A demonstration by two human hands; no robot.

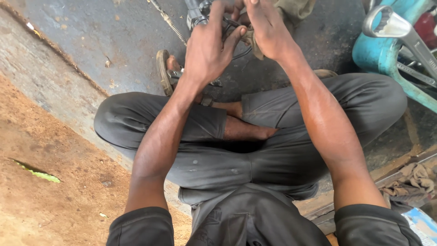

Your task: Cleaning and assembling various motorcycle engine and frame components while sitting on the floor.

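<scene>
At the bottom edge of the frame the dark sleeves [143, 226] are showing, and above them the person is sitting cross-legged in dark grey trousers [255, 159], the bare foot [248, 132] lying across the lap at the centre. To the lower left a patch of reddish soil [41, 182] is running along the frame, with a green leaf [38, 173] lying on it. At the lower right a crumpled rag [412, 184] is resting beside a wooden edge.

Both forearms are reaching upward toward the top centre. The left hand [207, 50] is gripping a small metal part [198, 16] at the top edge, its fingers curling together around it and the dark wires coming off it. The right hand [268, 29] is pressing in just beside the left one, its fingers bunching together on a scrap of khaki cloth [255, 43] that is touching the same part; how tightly they are closing cannot be told, since the fingertips are running out of the frame.

Under the hands a sandal [163, 70] is lying on the grey concrete floor [91, 41]. A thin metal cable [168, 20] is running diagonally across the floor at the upper centre. In the upper right corner a large silver wrench [400, 34] is leaning on a turquoise plastic stool [380, 57].
</scene>
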